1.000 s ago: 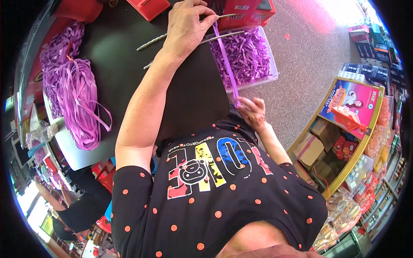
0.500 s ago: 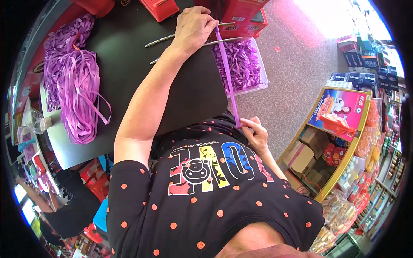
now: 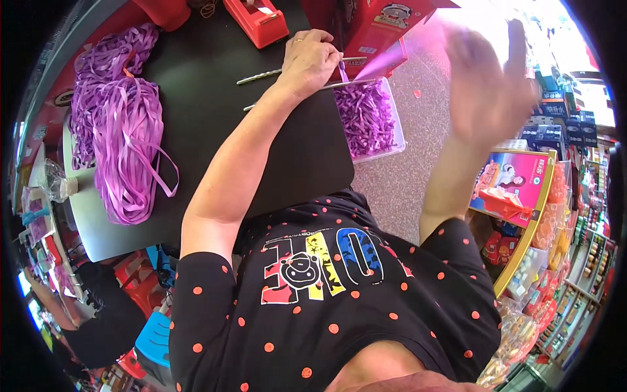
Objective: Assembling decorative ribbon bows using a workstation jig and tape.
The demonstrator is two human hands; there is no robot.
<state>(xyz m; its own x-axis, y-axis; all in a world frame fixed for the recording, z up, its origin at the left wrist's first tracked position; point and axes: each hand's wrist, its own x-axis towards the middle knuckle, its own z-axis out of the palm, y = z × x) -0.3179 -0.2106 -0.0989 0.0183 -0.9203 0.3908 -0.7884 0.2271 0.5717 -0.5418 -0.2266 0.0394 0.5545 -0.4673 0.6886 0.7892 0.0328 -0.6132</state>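
Observation:
My left hand (image 3: 312, 63) is closed at the far edge of the dark table, its fingertips pinching a purple ribbon (image 3: 384, 62). Beneath that hand lie thin metal rods (image 3: 260, 76), one of them twisted, sticking out past the table edge. From the pinch the ribbon runs out to the right, where it blurs. My right hand (image 3: 486, 98) is raised off to the right and smeared by motion, so its grip does not show. Below the rods, a clear plastic tub (image 3: 400, 140) holds many short purple ribbon pieces (image 3: 367, 124).
Long looped bundles of purple ribbon (image 3: 130, 150) lie on the left of the table (image 3: 287, 153). A red tape dispenser (image 3: 261, 25) and a red box (image 3: 385, 29) stand at the far side. Right of me is a display case (image 3: 516, 183). Another person (image 3: 108, 313) is behind at lower left.
My right hand has swung from beside my waist up and out to the far right. The ribbon, earlier stretched toward my body, now points right. My left hand stays by the rods.

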